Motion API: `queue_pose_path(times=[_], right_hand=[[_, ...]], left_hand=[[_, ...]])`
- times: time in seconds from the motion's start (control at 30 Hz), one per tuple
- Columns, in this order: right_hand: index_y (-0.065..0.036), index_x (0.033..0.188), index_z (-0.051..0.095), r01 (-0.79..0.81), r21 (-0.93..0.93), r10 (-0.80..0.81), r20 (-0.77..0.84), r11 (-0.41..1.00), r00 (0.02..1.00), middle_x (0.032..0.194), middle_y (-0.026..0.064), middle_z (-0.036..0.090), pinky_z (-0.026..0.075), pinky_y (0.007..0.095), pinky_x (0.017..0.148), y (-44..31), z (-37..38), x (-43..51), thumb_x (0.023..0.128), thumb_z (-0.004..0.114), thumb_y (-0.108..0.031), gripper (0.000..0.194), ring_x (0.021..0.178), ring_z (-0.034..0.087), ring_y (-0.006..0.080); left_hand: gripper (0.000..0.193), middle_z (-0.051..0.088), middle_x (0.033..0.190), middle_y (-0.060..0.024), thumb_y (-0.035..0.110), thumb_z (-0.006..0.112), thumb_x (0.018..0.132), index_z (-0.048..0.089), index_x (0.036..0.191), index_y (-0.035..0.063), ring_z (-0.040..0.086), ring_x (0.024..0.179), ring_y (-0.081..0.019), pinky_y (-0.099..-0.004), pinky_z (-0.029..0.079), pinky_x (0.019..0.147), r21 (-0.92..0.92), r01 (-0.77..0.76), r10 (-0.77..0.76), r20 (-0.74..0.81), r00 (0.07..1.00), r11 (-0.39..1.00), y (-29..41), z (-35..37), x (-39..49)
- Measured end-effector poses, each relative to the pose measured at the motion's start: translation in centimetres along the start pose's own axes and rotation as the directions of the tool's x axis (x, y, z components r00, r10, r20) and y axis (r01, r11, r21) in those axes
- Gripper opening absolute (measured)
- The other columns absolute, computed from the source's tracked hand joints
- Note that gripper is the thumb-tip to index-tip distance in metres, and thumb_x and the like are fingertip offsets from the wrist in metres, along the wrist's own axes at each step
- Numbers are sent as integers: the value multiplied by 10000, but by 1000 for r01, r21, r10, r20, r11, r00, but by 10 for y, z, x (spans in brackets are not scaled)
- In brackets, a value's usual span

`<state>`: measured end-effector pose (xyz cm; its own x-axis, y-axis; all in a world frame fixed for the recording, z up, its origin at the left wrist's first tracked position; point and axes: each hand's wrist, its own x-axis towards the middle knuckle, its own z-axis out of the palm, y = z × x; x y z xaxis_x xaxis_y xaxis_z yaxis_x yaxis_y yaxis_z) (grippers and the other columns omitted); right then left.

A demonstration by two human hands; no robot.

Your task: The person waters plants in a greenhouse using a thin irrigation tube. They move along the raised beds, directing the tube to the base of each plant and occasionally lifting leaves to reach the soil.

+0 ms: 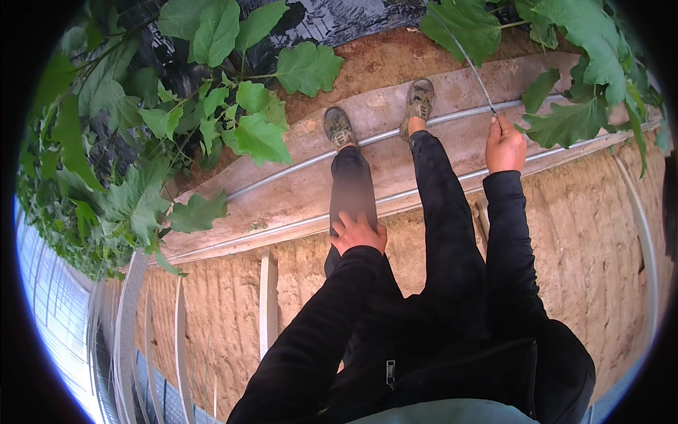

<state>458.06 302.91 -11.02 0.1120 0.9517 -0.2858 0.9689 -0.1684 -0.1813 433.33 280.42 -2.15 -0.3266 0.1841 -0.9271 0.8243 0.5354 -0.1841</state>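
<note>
My right hand [506, 146] is closed around the lower end of a thin dark rod or cord [475, 72], which runs up past the top edge of the view. What its far end meets is out of view. My left hand [360, 233] rests with fingers spread on my left leg [354, 177], in dark trousers, near the knee. Lobed green leaves [569, 124], like those of eggplant plants, hang just right of my right hand. A leafy plant [259, 135] leans in from the left, apart from my left hand.
My shoes [339, 126] stand on a pale ground sheet [296, 193]. Two metal pipes [460, 114] run lengthwise past my legs. Behind me rises a grooved earth wall [222, 297] with upright posts [268, 302]. Black plastic film [344, 21] lies under the plants ahead.
</note>
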Motion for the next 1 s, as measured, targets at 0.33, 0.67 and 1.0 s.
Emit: queue_pose_path(times=[0.33, 0.67, 1.0], right_hand=[[-116, 1055, 775, 45, -94, -40, 49, 995, 998, 862, 244, 735, 558, 588, 748, -36, 12, 5, 981, 660, -292, 224, 833, 704, 489], [-130, 1027, 750, 40, -144, -14, 176, 989, 984, 833, 239, 726, 560, 594, 732, -59, 31, -16, 982, 664, -280, 178, 819, 708, 480], [13, 1070, 741, -324, 463, 182, 325, 825, 928, 682, 107, 610, 440, 342, 583, 30, -120, -182, 1048, 658, -192, 223, 601, 578, 193]], left_hand=[[596, 468, 1380, -156, 487, 698, 868, 684, 1372, 169, 505, 1328, -429, -588, 485, 1046, -20, 14, -13, 14, 1000, 1000, -4, 1, -1], [558, 498, 1350, -142, 490, 698, 854, 694, 1305, 163, 527, 1294, -397, -579, 505, 986, -12, 0, -1, -34, 999, 1000, -11, -3, -1], [641, 529, 1509, -187, 511, 665, 904, 625, 1441, 162, 591, 1321, -414, -494, 504, 1099, -237, -92, 53, -167, 985, 967, -60, 4, 3]])
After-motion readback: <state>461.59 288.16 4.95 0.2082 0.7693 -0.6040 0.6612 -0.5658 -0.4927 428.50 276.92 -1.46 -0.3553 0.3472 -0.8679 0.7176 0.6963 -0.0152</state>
